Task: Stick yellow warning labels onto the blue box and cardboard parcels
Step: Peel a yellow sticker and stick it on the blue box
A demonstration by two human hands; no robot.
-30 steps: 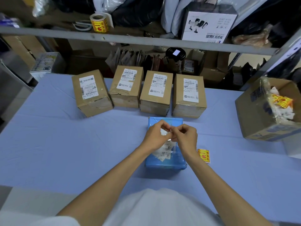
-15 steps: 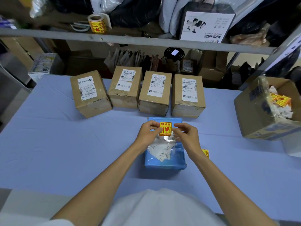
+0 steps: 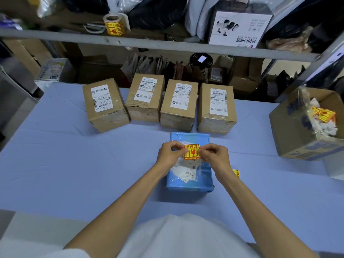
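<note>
A yellow warning label (image 3: 191, 151) with red print is held upright and face-up over the far half of the blue box (image 3: 189, 164), which lies flat on the surface, a white slip under clear film on its lid. Behind it stand four cardboard parcels (image 3: 105, 104) (image 3: 146, 96) (image 3: 179, 104) (image 3: 216, 107) in a row, each carrying a white shipping label. Another yellow label (image 3: 236, 173) lies just right of the box.

Readable: "易碎品" on yellow warning label (image 3: 191, 152); upside-down "BARCODE SCANNER" on white carton (image 3: 240, 29) at 1 o'clock; parcel labels illegible.
</note>
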